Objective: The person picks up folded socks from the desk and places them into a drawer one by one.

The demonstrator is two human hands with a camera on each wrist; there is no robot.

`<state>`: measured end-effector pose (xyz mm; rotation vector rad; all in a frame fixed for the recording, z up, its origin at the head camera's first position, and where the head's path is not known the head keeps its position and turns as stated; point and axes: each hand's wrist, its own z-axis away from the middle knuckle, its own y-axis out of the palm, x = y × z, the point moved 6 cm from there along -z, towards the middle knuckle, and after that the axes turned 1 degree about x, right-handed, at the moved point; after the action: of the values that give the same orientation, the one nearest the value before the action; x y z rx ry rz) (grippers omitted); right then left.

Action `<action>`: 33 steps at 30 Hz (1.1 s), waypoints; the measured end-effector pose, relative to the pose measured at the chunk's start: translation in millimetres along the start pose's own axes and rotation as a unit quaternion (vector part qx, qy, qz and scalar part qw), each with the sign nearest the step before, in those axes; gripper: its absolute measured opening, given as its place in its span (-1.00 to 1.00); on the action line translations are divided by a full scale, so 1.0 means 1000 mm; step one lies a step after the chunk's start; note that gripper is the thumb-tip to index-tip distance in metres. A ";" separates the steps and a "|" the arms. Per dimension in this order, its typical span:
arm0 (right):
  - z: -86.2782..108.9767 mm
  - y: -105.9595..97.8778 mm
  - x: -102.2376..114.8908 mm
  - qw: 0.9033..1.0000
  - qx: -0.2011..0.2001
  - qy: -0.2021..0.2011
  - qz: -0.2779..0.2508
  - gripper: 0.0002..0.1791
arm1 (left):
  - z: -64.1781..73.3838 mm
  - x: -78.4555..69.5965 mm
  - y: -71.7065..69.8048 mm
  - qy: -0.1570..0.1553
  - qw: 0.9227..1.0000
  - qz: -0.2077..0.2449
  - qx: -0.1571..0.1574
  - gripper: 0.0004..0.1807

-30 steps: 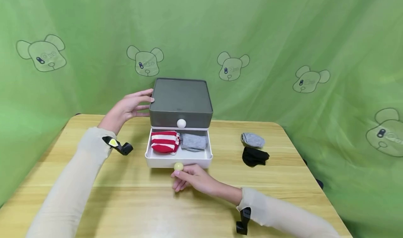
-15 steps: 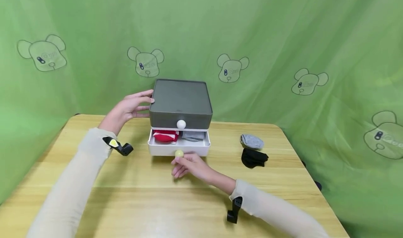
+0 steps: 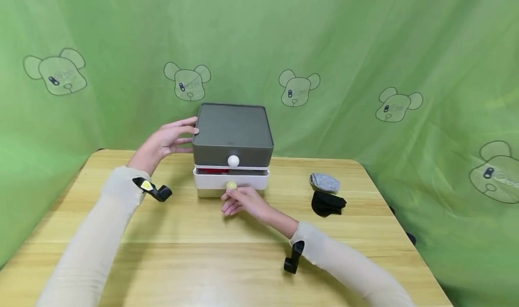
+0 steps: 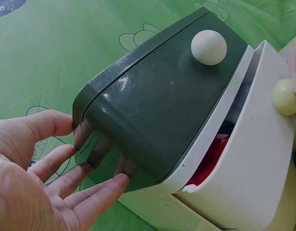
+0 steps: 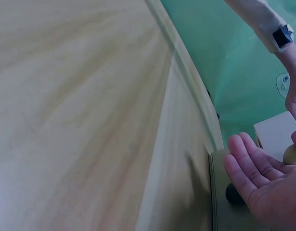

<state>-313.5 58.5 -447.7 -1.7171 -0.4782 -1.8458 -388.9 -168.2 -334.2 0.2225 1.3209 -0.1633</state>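
A small drawer unit (image 3: 233,126) with a dark grey top stands toward the back of the table. A white knob (image 3: 233,161) fronts its upper drawer. Below, the white middle drawer (image 3: 208,181) juts out slightly, and a strip of red sock (image 4: 210,161) shows through its gap. My right hand (image 3: 247,203) pinches this drawer's pale yellow knob (image 4: 286,97) between thumb and index finger, the other fingers spread below. My left hand (image 3: 164,140) rests its extended fingertips against the unit's left side, near the top edge (image 4: 102,79).
A grey folded sock (image 3: 325,182) and a black folded sock (image 3: 328,203) lie on the wooden table (image 3: 194,262) to the right. A bottom drawer with a dark knob (image 5: 234,194) sits under the white one. A green curtain (image 3: 344,36) hangs behind the table.
My right hand has pushed the white drawer back into the unit. The striped red sock and grey sock inside have slid mostly out of sight. My left hand has stayed against the side.
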 end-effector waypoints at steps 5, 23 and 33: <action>-0.010 -0.004 0.002 1.000 -0.006 0.010 -0.005 -0.46 | -0.001 -0.001 -0.002 -0.005 1.000 0.009 -0.004 -0.23; -0.022 -0.012 0.001 1.000 -0.008 0.028 -0.007 -0.50 | -0.001 -0.001 0.000 -0.010 1.000 0.022 -0.008 -0.24; -0.006 -0.030 -0.003 0.997 -0.037 0.048 0.043 -0.60 | -0.001 -0.004 0.000 -0.008 1.000 0.025 -0.006 -0.24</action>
<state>-336.9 78.9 -448.0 -1.6606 -0.2959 -1.8949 -390.4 -168.0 -330.9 0.2425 1.2989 -0.1142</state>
